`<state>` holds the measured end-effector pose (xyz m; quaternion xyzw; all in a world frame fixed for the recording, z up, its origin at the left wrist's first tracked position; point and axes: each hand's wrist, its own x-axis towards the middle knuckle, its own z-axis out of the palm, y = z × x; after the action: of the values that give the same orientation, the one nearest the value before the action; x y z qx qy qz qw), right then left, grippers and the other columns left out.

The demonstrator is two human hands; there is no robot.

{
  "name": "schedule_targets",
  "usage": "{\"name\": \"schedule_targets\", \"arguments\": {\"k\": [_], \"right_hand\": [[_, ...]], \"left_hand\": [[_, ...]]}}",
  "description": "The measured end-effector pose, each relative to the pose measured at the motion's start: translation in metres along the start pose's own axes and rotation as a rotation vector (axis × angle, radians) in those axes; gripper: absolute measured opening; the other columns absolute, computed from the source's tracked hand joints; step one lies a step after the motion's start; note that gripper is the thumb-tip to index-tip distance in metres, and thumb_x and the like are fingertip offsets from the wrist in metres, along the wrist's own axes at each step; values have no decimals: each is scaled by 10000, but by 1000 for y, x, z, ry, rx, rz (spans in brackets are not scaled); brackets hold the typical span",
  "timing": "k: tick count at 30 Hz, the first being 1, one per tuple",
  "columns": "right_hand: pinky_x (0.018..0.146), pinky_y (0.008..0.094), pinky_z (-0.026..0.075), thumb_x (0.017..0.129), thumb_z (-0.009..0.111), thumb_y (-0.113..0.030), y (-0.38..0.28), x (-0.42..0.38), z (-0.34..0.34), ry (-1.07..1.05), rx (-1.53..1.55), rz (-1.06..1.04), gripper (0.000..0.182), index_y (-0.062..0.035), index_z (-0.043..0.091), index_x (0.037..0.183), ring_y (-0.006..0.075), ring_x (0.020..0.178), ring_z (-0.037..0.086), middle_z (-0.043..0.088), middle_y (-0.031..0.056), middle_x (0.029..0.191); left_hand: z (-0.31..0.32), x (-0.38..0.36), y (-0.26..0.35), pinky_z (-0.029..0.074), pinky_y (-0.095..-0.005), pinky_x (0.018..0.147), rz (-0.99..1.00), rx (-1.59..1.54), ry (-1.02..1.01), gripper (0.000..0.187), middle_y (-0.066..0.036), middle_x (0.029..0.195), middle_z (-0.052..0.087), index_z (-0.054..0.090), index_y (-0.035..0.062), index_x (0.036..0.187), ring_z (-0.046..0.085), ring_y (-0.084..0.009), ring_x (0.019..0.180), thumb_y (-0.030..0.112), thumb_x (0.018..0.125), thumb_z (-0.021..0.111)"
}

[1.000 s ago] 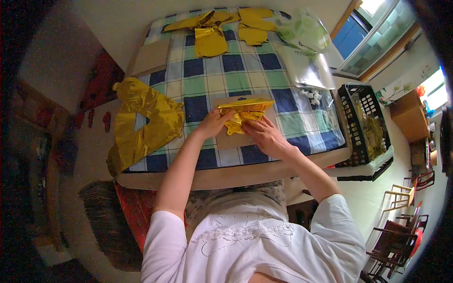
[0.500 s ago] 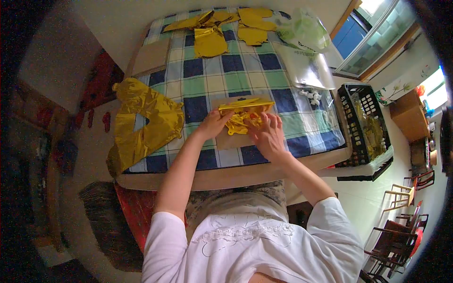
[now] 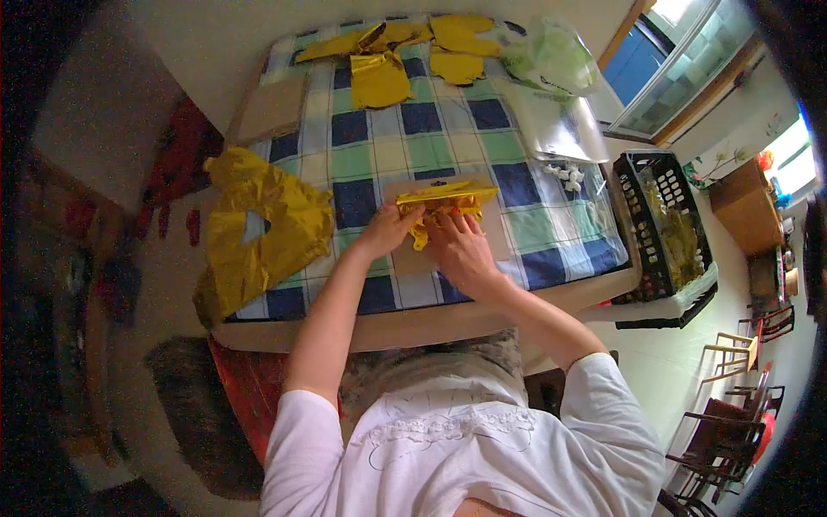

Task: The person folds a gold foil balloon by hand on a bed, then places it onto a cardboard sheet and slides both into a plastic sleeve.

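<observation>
Folded gold foil (image 3: 448,196) lies on a brown cardboard piece (image 3: 495,246) near the front of the checked cloth. My left hand (image 3: 389,231) holds the foil's left end, thumb and fingers closed on it. My right hand (image 3: 462,257) lies over the lower part of the foil, its fingers spread a little and pressing down. Part of the foil is hidden under the right fingers. To the left a large gold foil sheet (image 3: 280,224) with an opening in it hangs partly over the cloth's edge.
More gold foil pieces (image 3: 381,79) lie at the back, beside a cardboard stack (image 3: 273,108). At the right are clear plastic sheets (image 3: 560,129), a green-white bag (image 3: 551,60), small white items (image 3: 568,177) and a black crate (image 3: 633,215).
My right hand has moved left and slightly down across the foil, and its fingers have come closer together. The left hand has barely moved.
</observation>
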<state>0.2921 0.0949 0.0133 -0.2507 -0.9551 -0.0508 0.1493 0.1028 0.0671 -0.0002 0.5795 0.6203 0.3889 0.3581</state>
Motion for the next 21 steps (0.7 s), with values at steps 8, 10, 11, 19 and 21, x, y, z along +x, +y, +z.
{"name": "schedule_targets", "arguments": {"k": [8, 10, 11, 19, 21], "right_hand": [[1041, 508, 273, 848, 561, -325, -11, 5, 2, 3, 195, 153, 436, -154, 527, 1248, 355, 1248, 386, 444, 193, 1322], [1069, 529, 237, 861, 541, -360, -12, 5, 3, -25, 212, 167, 442, -161, 531, 1256, 360, 1287, 349, 422, 197, 1356], [1074, 530, 231, 866, 538, -367, -12, 5, 5, -15, 186, 159, 441, -169, 530, 1259, 360, 1296, 340, 424, 193, 1355], [1062, 479, 302, 844, 597, -229, 5, -14, 14, 119, 191, 112, 447, -41, 509, 1239, 305, 1272, 407, 461, 153, 1337], [1066, 470, 298, 846, 594, -231, 11, -13, 15, 89, 169, 117, 435, -36, 520, 1226, 297, 1280, 402, 467, 150, 1336]], "left_hand": [[-2, 0, -7, 375, -374, 1002, -4, 101, -6, 494, -176, 1224, 575, 520, 22, 1253, 526, -316, 1158, 403, 945, 453], [3, 5, -20, 373, -376, 1005, 6, 99, 12, 483, -176, 1223, 576, 517, 27, 1259, 523, -321, 1163, 392, 952, 441], [6, 5, -27, 373, -374, 1005, 40, 137, 19, 480, -174, 1221, 578, 515, 27, 1260, 525, -318, 1160, 388, 954, 438], [3, 3, -21, 386, -359, 984, 121, 100, -19, 484, -154, 1216, 583, 512, 32, 1263, 536, -293, 1143, 403, 964, 425], [1, 2, -14, 294, -352, 1057, 37, 62, -55, 442, -139, 1324, 496, 515, 63, 1277, 441, -305, 1227, 366, 967, 426]]}}
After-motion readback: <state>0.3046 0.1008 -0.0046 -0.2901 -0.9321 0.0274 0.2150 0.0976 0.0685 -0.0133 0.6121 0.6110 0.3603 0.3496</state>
